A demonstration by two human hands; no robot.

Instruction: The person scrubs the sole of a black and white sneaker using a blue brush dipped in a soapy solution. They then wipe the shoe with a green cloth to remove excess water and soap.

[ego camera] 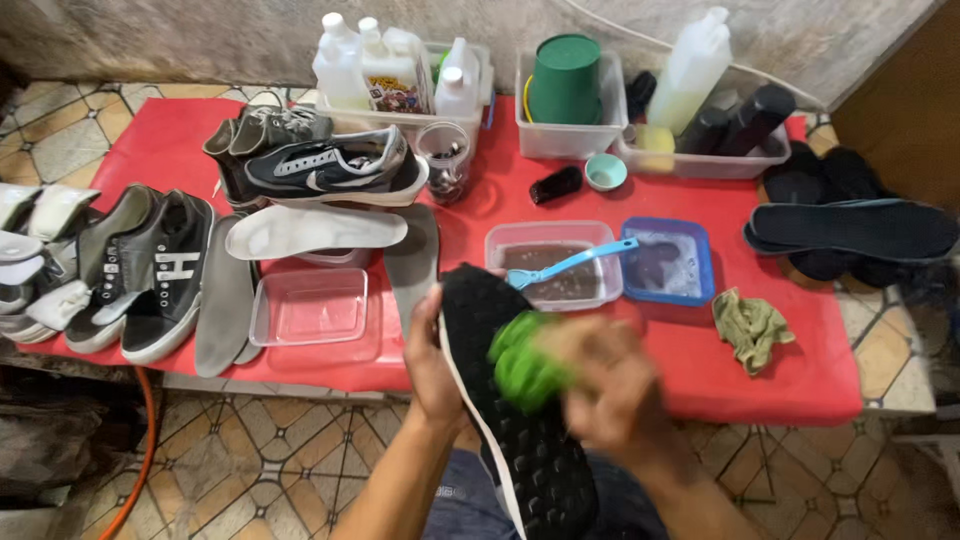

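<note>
My left hand (432,360) grips the edge of a black shoe (520,440) turned sole-up over my lap, its knobbed sole facing me. My right hand (610,385), blurred by motion, holds a bright green scrubber (520,368) pressed on the sole near its middle. Just beyond the shoe's toe a clear tub of brown water (556,268) sits on the red table (760,385) with a light blue brush (570,264) lying across it.
A blue tub (668,262), an olive rag (752,326), an empty clear tray (308,306), grey insoles (318,228), several sneakers (150,270) at left, black insoles (852,228) at right. Bins with bottles and a green cup (566,80) line the back wall.
</note>
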